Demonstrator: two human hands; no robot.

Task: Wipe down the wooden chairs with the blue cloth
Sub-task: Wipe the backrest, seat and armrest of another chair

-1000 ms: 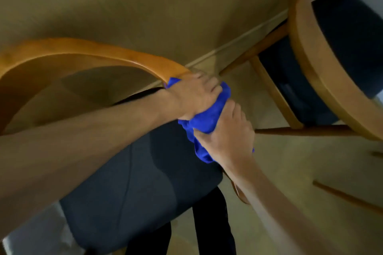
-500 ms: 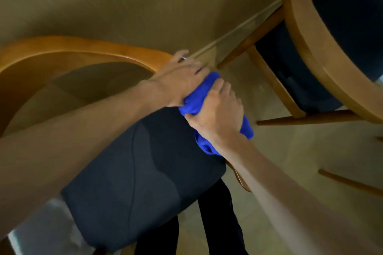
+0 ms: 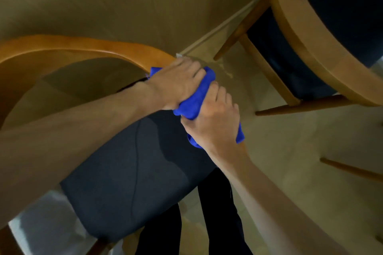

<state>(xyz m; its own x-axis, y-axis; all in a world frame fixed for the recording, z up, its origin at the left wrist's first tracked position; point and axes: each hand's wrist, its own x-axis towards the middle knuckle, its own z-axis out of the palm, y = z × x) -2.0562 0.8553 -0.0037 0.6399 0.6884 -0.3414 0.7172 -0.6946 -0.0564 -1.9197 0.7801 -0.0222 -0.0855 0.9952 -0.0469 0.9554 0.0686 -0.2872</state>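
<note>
A wooden chair with a curved backrest rail (image 3: 87,47) and a dark seat cushion (image 3: 132,172) stands below me. The blue cloth (image 3: 196,97) is bunched at the right end of that rail. My left hand (image 3: 178,83) grips the cloth's upper part against the rail end, fingers curled over it. My right hand (image 3: 213,122) grips the cloth's lower part just beneath, with blue folds sticking out on both sides. The rail end under the cloth is hidden.
A second wooden chair (image 3: 300,33) with a dark seat stands at the upper right, its legs and stretcher (image 3: 300,107) close to my hands. A wooden tabletop (image 3: 124,2) fills the top. My dark trouser legs (image 3: 217,213) show below on the pale floor.
Both hands with the cloth shifted slightly along the rail end; the left hand's fingers, lifted half a second ago, are curled down over the cloth again.
</note>
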